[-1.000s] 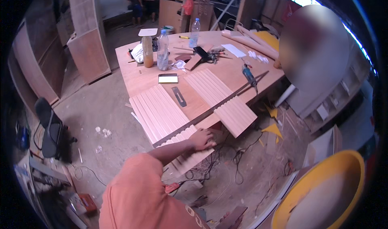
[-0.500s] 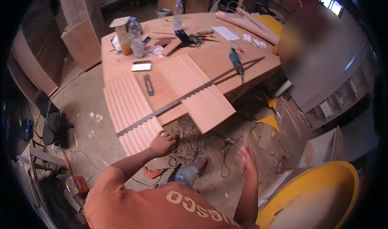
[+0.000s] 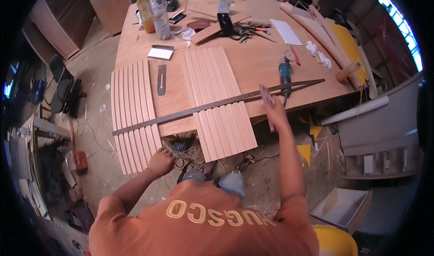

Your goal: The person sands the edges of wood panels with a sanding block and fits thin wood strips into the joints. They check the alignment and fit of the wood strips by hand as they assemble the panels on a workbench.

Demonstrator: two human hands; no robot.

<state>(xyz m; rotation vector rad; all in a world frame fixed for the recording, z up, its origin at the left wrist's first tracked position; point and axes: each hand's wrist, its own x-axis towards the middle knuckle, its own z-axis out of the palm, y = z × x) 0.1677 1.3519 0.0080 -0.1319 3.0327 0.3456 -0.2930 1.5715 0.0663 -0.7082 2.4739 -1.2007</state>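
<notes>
Two grooved wooden panels lie across the table's near edge: a left panel (image 3: 134, 106) and a right panel (image 3: 217, 97). A long dark metal straightedge (image 3: 181, 114) crosses both. My left hand (image 3: 162, 161) is closed at the left panel's near right edge, with curled fingers; its thumb is hidden. In my right hand (image 3: 275, 111) is a thin, flat reddish-brown strip (image 3: 265, 94), held raised near the straightedge's right part. An angle grinder (image 3: 285, 73), teal and black, lies by the straightedge. A slotted dark metal plate (image 3: 162, 79) rests between the panels.
On the table (image 3: 253, 52) stand plastic bottles (image 3: 161, 18) and a jar (image 3: 145, 16). Hand tools (image 3: 251, 30), a white sheet (image 3: 285, 31) and rolled material (image 3: 312, 36) lie farther back. Cables and scraps litter the floor. An office chair (image 3: 61, 84) stands left.
My right hand has risen forward from beside my body to the straightedge, carrying the strip. My left hand stays by the left panel's edge. The view has shifted, closer over the table.
</notes>
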